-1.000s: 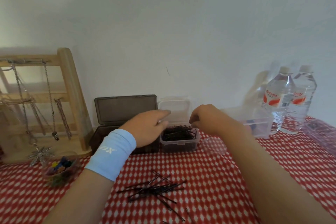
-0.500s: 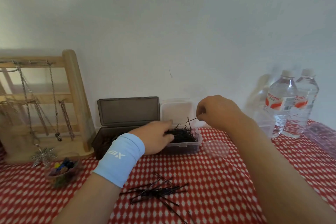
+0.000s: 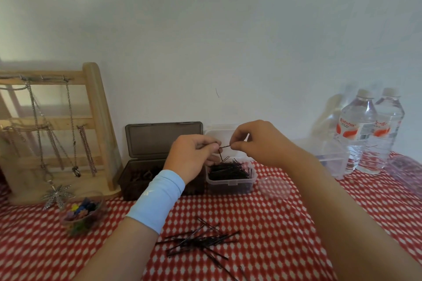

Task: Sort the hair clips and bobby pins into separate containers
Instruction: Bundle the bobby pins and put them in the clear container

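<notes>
Both hands meet above the clear plastic box (image 3: 229, 183), which is full of black bobby pins. My left hand (image 3: 194, 157) and my right hand (image 3: 258, 141) pinch the two ends of one bobby pin (image 3: 225, 146); a second pin hangs down from my left fingers. A loose heap of bobby pins (image 3: 198, 240) lies on the checked cloth near me. The dark box (image 3: 148, 174) with its lid up stands left of the clear one, with brown clips inside. A small clear bowl (image 3: 81, 215) of coloured hair clips sits at the left.
A wooden jewellery stand (image 3: 96, 125) with hanging chains fills the back left. Two water bottles (image 3: 370, 130) and an empty clear container (image 3: 331, 162) stand at the back right. A round clear lid (image 3: 275, 187) lies beside the pin box. The wall runs close behind.
My left hand rose from the pin box and met my right hand, which shifted left. Both now pinch one bobby pin above the box.
</notes>
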Demonstrator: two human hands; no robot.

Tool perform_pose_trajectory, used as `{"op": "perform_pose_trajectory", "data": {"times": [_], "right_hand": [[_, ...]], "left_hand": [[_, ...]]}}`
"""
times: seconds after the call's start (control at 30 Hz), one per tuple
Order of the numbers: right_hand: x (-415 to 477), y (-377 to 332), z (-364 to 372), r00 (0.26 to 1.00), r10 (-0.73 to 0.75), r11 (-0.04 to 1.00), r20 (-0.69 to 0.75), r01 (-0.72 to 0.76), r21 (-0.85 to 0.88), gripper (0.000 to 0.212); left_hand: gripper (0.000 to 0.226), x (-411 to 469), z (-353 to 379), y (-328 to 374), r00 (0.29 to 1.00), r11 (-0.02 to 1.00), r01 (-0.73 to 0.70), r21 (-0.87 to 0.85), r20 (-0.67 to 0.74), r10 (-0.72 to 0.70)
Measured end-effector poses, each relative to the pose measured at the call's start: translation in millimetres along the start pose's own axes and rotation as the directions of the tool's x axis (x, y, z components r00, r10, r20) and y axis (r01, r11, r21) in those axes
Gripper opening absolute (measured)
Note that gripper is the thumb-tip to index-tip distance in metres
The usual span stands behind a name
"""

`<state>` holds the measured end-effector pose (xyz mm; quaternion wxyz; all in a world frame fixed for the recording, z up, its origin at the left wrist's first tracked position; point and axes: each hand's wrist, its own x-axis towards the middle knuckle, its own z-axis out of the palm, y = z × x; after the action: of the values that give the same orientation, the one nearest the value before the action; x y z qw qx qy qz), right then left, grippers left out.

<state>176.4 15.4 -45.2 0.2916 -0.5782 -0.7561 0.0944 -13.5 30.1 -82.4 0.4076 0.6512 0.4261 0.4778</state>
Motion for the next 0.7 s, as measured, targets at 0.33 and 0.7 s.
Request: {"op": "perform_pose_trajectory", "data": {"times": [0.33, 0.7], "right_hand": [[-0.3, -6.4, 1.0, 0.998, -0.058, 0.998, -0.036, 0.057, -0.017, 0.011], [-1.3, -10.4, 12.2, 0.983, -0.087, 0.996, -0.165, 0.081, -0.040, 0.010]], "left_hand": [[0.018, -8.8, -0.5, 9.8, 0.982, 0.935, 0.168, -0.313, 0.138, -0.130], [0.044, -8.9, 3.3, 5.1, 0.960, 0.975, 0.156, -0.161, 0.256, -0.112]]}}
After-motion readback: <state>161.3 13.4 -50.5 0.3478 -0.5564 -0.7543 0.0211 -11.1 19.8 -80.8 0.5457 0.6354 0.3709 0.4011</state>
